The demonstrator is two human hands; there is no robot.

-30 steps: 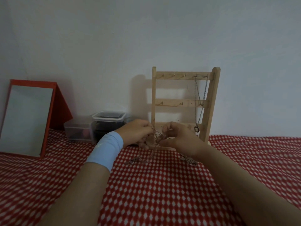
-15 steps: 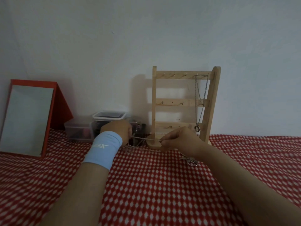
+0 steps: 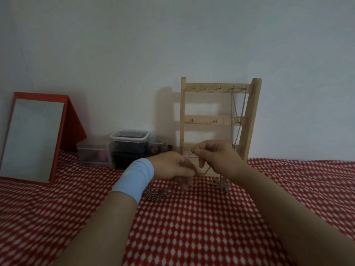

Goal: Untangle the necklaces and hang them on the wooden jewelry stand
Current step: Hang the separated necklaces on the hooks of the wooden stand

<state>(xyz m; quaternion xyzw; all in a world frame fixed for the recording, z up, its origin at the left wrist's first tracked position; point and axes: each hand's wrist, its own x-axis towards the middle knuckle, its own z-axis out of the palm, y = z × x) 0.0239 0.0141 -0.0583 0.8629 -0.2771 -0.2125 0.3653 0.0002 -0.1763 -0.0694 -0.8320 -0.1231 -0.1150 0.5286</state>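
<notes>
We find both bare hands raised just above the red-and-white checked cloth (image 3: 192,227) covering the surface, close in front of the pale wooden ladder-shaped jewelry stand (image 3: 253,116).

The right grip (image 3: 217,158) is closed, with thumb and forefinger pinching one end of a thin metal chain (image 3: 189,156). The chain runs down and left into the left grip (image 3: 172,167), whose fingers are curled about it. Blur there hides exactly where they hold. A light blue wristband (image 3: 134,177) sits on the left wrist.

Below the left grip a tangled heap of fine chains (image 3: 155,194) lies on the cloth. We cannot tell whether the held chain runs clear of it. A small metal pendant piece (image 3: 219,184) lies on the cloth under the right wrist. One silver necklace (image 3: 238,116) hangs from the right end of the stand's top rail, and the other hooks on that rail are bare.

Our reading is that the step in hand is drawing one chain free of the heap. To do it well we would:
- hold the right pinch firm on the end;
- let the left fingers slide along the chain rather than tug;
- stop at any snag and loosen it, since a hard pull would likely tighten the knots;
- once the chain is free, lift it to a bare top hook, apart from the hung necklace.

Off to the left, a red-framed standing mirror (image 3: 34,139) and clear plastic lidded boxes (image 3: 128,139) stand against the wall.
</notes>
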